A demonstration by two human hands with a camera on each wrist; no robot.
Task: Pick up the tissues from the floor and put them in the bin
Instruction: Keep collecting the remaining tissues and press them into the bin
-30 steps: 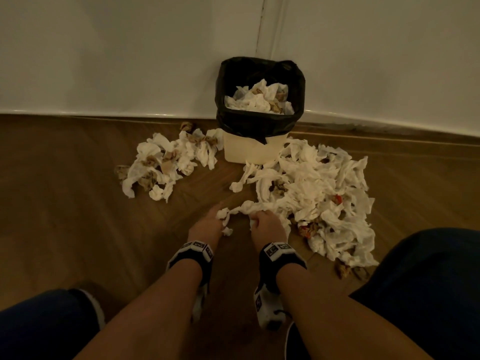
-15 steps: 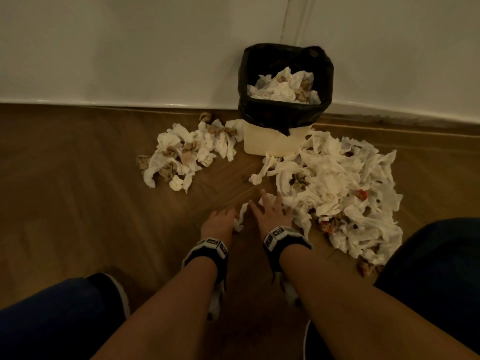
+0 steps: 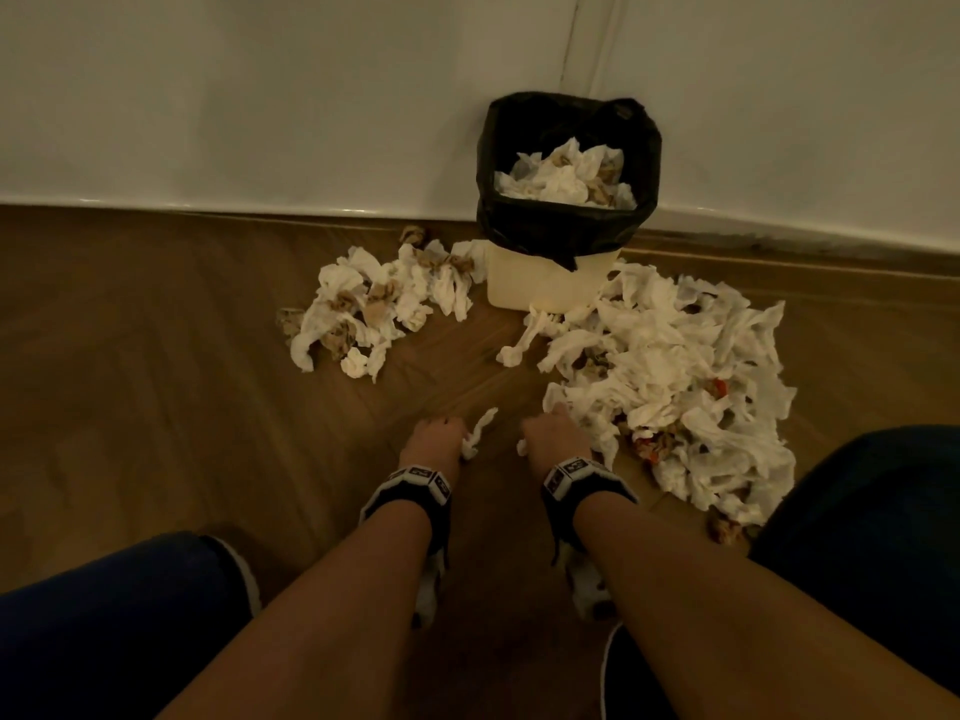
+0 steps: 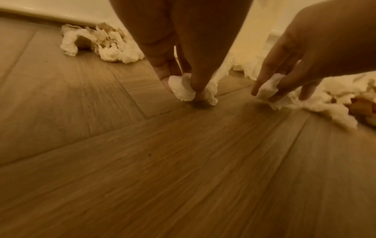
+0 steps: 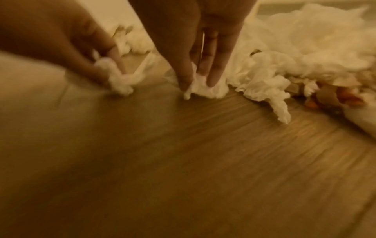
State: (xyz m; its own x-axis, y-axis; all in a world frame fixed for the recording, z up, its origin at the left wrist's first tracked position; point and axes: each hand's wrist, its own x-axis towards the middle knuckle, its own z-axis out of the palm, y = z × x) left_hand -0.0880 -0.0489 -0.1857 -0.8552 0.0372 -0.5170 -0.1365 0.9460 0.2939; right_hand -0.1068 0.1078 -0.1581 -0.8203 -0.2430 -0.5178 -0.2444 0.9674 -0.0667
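1 bin (image 3: 540, 291), 2 tissue piles (image 3: 379, 309) on floor, 2 hands (image 3: 434, 441), each w/ 1 tissue.

1. Half a second ago the right hand (image 3: 555, 443) lay with fingers spread flat at the edge of the big tissue pile (image 3: 670, 376); now its fingertips pinch a white wad (image 5: 205, 89) against the floor (image 4: 183, 161).
2. The left hand (image 3: 434, 445) has closed its grip on a small tissue scrap (image 4: 183, 90), which a second ago stretched between both hands.
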